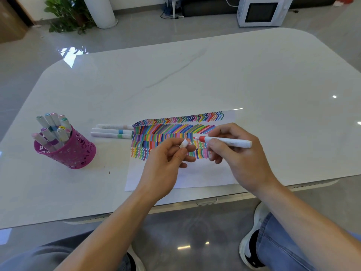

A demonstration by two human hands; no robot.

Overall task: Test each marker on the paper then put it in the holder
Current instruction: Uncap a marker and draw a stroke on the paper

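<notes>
The right hand (pixel 240 153) grips an uncapped red marker (pixel 226 142), fingers curled round the white barrel, with the tip pointing left over the coloured strokes on the paper (pixel 205 177) (contact with the sheet cannot be confirmed). The left hand (pixel 166 163) pinches the white cap (pixel 184 143) between thumb and fingers, just beside the tip. On the table (pixel 195 75), three capped markers (pixel 113 131) lie between the paper and the magenta holder (pixel 72 153), which holds several more.
</notes>
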